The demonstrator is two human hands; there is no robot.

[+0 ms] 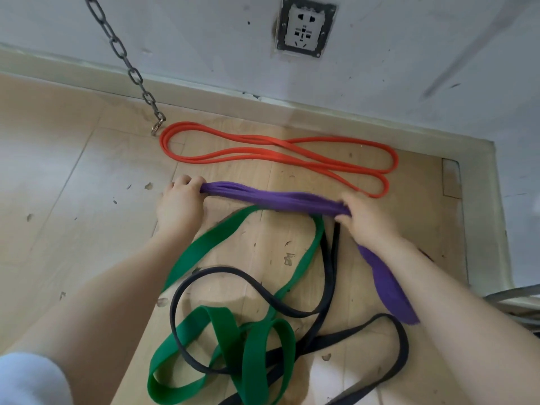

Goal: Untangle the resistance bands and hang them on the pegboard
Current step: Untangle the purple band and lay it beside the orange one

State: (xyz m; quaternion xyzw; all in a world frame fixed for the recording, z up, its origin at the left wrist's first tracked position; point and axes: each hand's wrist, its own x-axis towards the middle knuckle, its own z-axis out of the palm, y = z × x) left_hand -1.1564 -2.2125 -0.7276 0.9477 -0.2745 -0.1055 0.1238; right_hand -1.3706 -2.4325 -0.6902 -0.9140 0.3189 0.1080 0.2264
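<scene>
A purple band (274, 198) is stretched level between my two hands above the wooden floor. My left hand (178, 204) grips its left end, and my right hand (365, 219) grips it near the right, with a purple tail hanging down under my right forearm. Below them a wide green band (233, 340) and a thin black band (330, 276) lie tangled together on the floor. An orange band (277, 152) lies apart, folded into long loops near the wall. No pegboard is in view.
A metal chain (122, 57) hangs down to the floor at the upper left, ending in a clip. A wall socket (305, 26) sits above the skirting board. Grey cables (514, 299) lie at the right edge. A light sleeve (29, 378) shows at the bottom left.
</scene>
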